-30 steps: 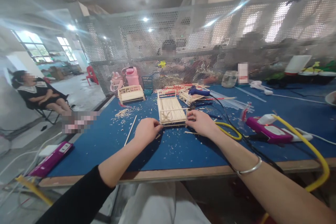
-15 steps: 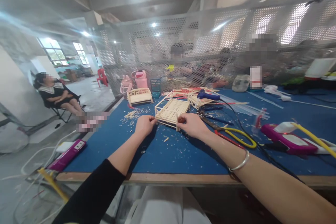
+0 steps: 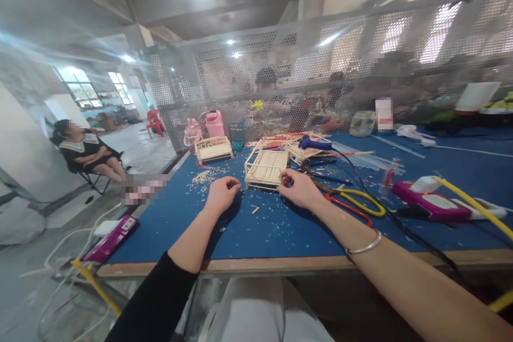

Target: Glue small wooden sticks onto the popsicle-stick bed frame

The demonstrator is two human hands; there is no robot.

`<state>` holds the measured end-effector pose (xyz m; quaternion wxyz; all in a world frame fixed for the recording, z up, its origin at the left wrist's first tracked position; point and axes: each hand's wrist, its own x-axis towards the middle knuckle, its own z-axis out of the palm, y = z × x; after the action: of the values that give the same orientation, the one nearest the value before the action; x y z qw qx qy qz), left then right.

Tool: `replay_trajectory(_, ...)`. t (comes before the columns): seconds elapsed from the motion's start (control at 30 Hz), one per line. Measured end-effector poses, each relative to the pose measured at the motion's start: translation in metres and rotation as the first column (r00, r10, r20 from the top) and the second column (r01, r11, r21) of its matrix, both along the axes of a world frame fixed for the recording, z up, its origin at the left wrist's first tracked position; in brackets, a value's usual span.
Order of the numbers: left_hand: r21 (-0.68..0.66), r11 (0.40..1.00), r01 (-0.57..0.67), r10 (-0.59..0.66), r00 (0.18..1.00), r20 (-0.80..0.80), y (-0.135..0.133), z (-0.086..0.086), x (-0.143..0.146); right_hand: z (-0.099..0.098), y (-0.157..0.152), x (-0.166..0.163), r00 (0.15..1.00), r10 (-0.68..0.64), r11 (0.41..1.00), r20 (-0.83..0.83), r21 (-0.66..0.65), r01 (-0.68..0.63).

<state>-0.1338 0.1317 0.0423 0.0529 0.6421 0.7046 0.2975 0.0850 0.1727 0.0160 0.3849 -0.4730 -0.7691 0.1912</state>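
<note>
A small frame model built of wooden sticks (image 3: 266, 166) rests on the blue table (image 3: 272, 230) in front of me. My right hand (image 3: 298, 188) pinches its near right corner, a silver bangle on the wrist. My left hand (image 3: 222, 192) lies on the table just left of the model's near left corner, fingers curled together. What those fingers hold, if anything, is hidden. Wood chips and short stick pieces are scattered around both hands.
A second stick model (image 3: 212, 148) stands further back on the left, beside pink bottles (image 3: 214, 122). A blue glue gun (image 3: 315, 143), yellow-handled cutters (image 3: 363, 199) and a pink device (image 3: 428, 204) lie to the right. Behind is a mesh partition (image 3: 320, 64). A person (image 3: 86, 152) sits far left.
The model has turned and settled flat on the table, a little further from me. My left hand has come off its corner. My right hand keeps its pinch.
</note>
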Motion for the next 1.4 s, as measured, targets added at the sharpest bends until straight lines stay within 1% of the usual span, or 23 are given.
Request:
replay_trajectory(0.27,0.038,0.999,0.029,-0.031,0.999,0.036,0.001,-0.003,0.003,0.005,0.005,0.005,0.997,0.05,0.998,0.065,0.041,-0.053)
replay_trajectory(0.5,0.054,0.998,0.029,-0.031,0.998,0.051,0.001,0.001,0.002,0.008,0.017,0.019,0.995,0.06,0.998,0.085,0.009,-0.061)
replay_trajectory(0.7,0.065,0.998,-0.006,0.001,0.998,0.07,0.001,0.002,0.001,0.006,0.024,0.026,0.997,0.012,1.0,0.079,-0.007,-0.012)
replay_trajectory(0.97,0.05,0.992,-0.112,0.107,0.989,0.098,-0.001,0.008,-0.006,0.001,0.022,0.021,0.992,-0.097,0.995,0.078,-0.011,0.099)
replay_trajectory(1.1,0.047,0.992,-0.115,0.111,0.99,0.088,0.002,0.008,-0.012,0.005,0.021,0.023,0.98,-0.174,0.984,0.093,-0.01,0.176)
replay_trajectory(1.17,0.039,0.993,-0.116,0.113,0.991,0.077,0.004,0.007,-0.014,0.01,0.017,0.024,0.976,-0.183,0.983,0.12,-0.006,0.185)
replay_trajectory(1.23,0.032,0.993,-0.113,0.111,0.992,0.063,0.005,0.006,-0.014,0.015,0.01,0.024,0.979,-0.116,0.993,0.17,-0.012,0.12)
replay_trajectory(1.3,0.024,0.994,-0.106,0.105,0.993,0.052,0.005,0.004,-0.013,0.019,0.002,0.021,0.969,0.016,0.999,0.247,-0.045,-0.005)
replay_trajectory(1.37,0.017,0.995,-0.096,0.095,0.994,0.047,0.006,0.003,-0.012,0.019,-0.005,0.015,0.932,0.142,0.989,0.333,-0.086,-0.12)
replay_trajectory(1.4,0.015,0.996,-0.091,0.09,0.995,0.045,0.006,0.002,-0.012,0.018,-0.008,0.012,0.91,0.18,0.983,0.373,-0.096,-0.155)
